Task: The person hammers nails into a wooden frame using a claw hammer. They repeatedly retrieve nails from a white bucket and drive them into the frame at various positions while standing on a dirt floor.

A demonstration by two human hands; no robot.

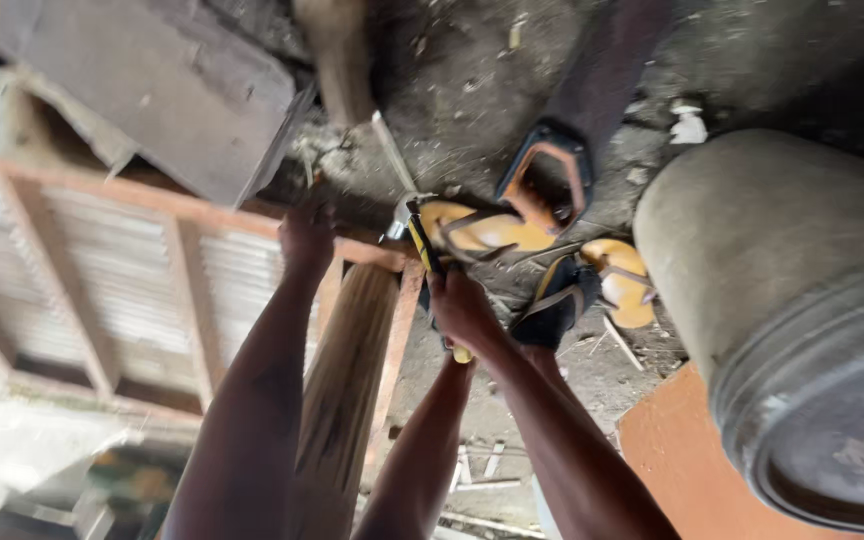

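My left hand (307, 238) presses on the top rail of a reddish wooden frame (152, 200) backed with corrugated sheet. My right hand (462, 305) is shut on the yellow and black handle of a hammer (422, 240). The hammer's metal head sits at the frame's corner, just right of my left hand. A long pale wooden plank (347, 385) runs under the frame between my arms. Motion blurs the view, so the exact contact of the hammer head is unclear.
A handsaw with an orange and black handle (549, 180) lies on the dirt ground beyond the hammer. Two yellow sandals (497, 232) (624, 282) lie beside it. A large grey drum (782, 290) stands at right, an orange board (672, 450) below it, a grey slab (162, 90) at top left.
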